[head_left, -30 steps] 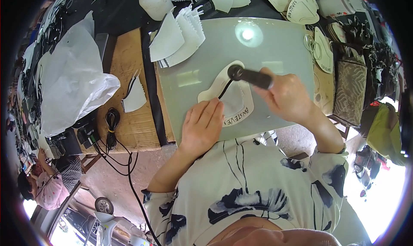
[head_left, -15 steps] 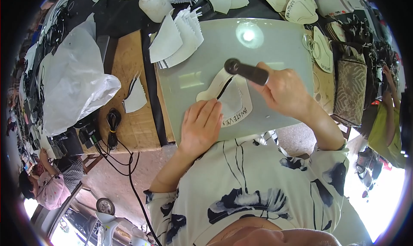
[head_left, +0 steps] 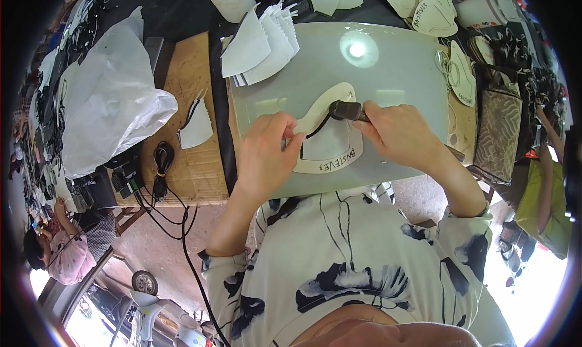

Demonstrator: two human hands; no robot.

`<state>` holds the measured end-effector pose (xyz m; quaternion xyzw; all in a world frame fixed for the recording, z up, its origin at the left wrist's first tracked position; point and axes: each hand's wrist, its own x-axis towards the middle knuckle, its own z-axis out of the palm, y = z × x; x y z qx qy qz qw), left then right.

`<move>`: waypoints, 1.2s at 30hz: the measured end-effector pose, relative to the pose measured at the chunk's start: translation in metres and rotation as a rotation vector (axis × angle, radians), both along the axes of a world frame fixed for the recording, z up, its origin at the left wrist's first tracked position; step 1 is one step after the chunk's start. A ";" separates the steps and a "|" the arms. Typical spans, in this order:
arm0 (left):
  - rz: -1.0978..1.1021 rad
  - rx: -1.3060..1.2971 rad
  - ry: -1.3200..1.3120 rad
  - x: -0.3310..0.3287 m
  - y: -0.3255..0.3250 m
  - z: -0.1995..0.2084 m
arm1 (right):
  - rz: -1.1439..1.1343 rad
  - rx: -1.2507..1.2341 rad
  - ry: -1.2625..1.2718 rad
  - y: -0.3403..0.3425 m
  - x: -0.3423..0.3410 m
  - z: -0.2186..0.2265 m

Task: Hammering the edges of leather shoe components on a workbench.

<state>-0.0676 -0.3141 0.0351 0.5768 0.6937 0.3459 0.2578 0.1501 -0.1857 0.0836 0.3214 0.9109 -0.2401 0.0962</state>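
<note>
A cream, curved frame-shaped template (head_left: 330, 165) with dark lettering lies on the grey-green work board. Inside its opening shows a white piece (head_left: 327, 144) with a black strip (head_left: 320, 126) along its upper edge. My left hand (head_left: 267, 150) is at the template's left end, thumb and forefinger pinched at the end of the black strip; the tips partly hide what they grip. In my right hand (head_left: 400, 132) is a hammer (head_left: 345, 110), its dark head over the strip near the template's upper right. The hammer's handle end sticks out beside my wrist.
Toothed white cut pieces (head_left: 267, 50) are stacked at the board's upper left (head_left: 394, 50). More cream templates (head_left: 433, 16) lie at the far right, near a patterned pouch (head_left: 498, 126). A plastic bag (head_left: 109, 104) and bundled cable (head_left: 162, 165) are left. Other people are at both sides.
The hammer head has come down from above the template onto the strip area. My left hand has gone from lying flat on the piece to a pinch at its left end.
</note>
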 end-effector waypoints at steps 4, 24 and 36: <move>-0.109 -0.189 -0.030 -0.009 0.013 0.012 | -0.012 0.020 0.027 -0.001 0.003 -0.002; -0.277 -0.234 0.000 -0.018 0.026 0.016 | 0.072 0.052 0.189 -0.008 -0.004 0.006; -0.338 -0.152 -0.040 -0.023 0.026 0.012 | 0.073 -0.008 0.129 -0.029 -0.014 0.003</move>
